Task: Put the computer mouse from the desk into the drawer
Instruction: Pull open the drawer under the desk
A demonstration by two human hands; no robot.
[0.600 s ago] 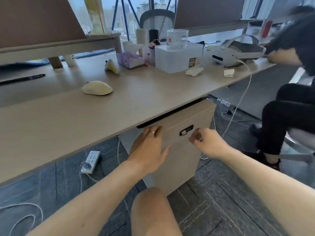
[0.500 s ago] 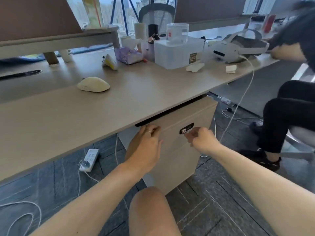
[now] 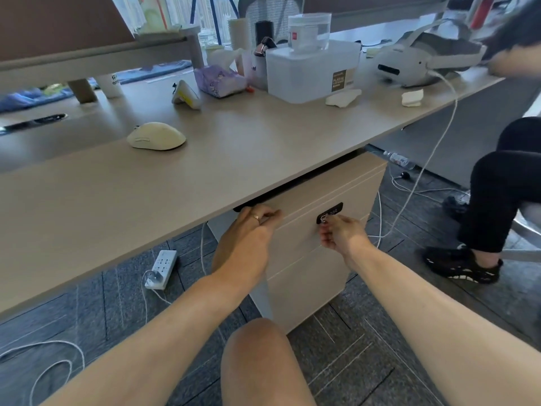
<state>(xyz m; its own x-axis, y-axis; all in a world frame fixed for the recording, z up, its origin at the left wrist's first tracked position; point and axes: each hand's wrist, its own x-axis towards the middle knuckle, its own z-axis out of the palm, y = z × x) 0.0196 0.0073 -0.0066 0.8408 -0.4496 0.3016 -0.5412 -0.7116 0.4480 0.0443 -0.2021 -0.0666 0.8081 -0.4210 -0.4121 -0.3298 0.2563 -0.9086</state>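
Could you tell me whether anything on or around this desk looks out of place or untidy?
Two crumpled white tissues lie loose on the desk beside the plastic storage box, and loose white cables trail across the floor by the drawer unit. The computer mouse sits upright and undisturbed.

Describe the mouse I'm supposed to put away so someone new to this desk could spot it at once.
Start at the long beige desk and look to its left part, in front of the raised shelf. The computer mouse lies there alone on bare desktop, well apart from the clutter. It is cream-white, smooth and domed, with no cable visible, unlike the crumpled tissues farther right.
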